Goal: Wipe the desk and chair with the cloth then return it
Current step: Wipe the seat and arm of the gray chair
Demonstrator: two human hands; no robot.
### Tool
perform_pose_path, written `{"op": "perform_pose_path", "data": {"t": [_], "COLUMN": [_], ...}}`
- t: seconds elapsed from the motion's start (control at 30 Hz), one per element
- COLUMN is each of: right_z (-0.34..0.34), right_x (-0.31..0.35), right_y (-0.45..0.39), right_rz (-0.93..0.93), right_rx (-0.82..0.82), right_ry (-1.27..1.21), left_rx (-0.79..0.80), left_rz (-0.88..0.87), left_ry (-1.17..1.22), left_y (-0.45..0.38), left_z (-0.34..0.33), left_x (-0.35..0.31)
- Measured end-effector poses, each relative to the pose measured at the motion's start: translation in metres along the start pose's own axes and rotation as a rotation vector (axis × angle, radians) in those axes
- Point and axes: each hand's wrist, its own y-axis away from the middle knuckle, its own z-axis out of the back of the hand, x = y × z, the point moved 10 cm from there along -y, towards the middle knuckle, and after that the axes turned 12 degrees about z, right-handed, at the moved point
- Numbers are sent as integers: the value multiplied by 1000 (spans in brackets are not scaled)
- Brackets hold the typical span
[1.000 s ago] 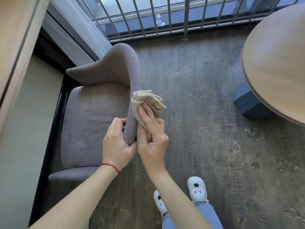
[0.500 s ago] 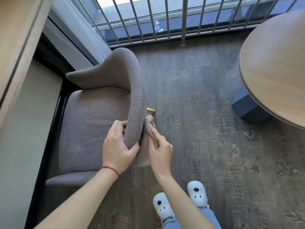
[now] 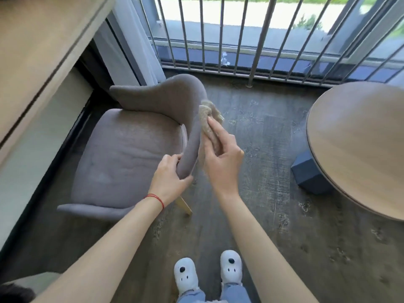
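R hand (image 3: 220, 158) is pressing the beige cloth (image 3: 207, 119) flat against the outer side of the grey chair's backrest (image 3: 188, 119), fingers extended, palm pinning it; the cloth is now riding higher up the backrest vs 0.5 s ago, when it was bunched low near the chair leg, so the wipe stroke is going upward. L hand (image 3: 169, 178) is still clamped round the backrest end, steadying. The round wooden table (image 3: 358, 145) is sitting well apart, untouched.
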Motion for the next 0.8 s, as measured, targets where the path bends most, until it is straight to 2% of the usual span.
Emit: {"op": "perform_pose_path", "data": {"t": [0.03,0.1,0.17,0.3,0.43,0.5,0.6,0.73,0.8], "right_z": [-5,-25,-49,-97,-151,-179,-236,-323,-357], "right_x": [36,107,170,277,361,395,428,460,481], "right_y": [-8,-18,-18,-2,34,54,89,177,227], "right_rz": [116,339,464,561,606,613,418,-21,-86], "right_rx": [46,184,310,549,805,863,1004,1375,1534], "right_ry": [-17,-46,-89,-216,-280,-338,-428,-533,-554], "left_rx": [37,20,23,137,57,-15,-165,-301,-358], "left_rz": [33,57,66,-46,-144,-152,-124,-67,-27], "left_ry": [90,415,755,1228,1591,1629,1655,1694,1686], "left_y": [7,27,54,111,163,183,212,264,292], "left_z": [10,55,107,204,309,348,399,459,485], "left_x": [-5,-22,-32,-29,0,26,82,178,222]}}
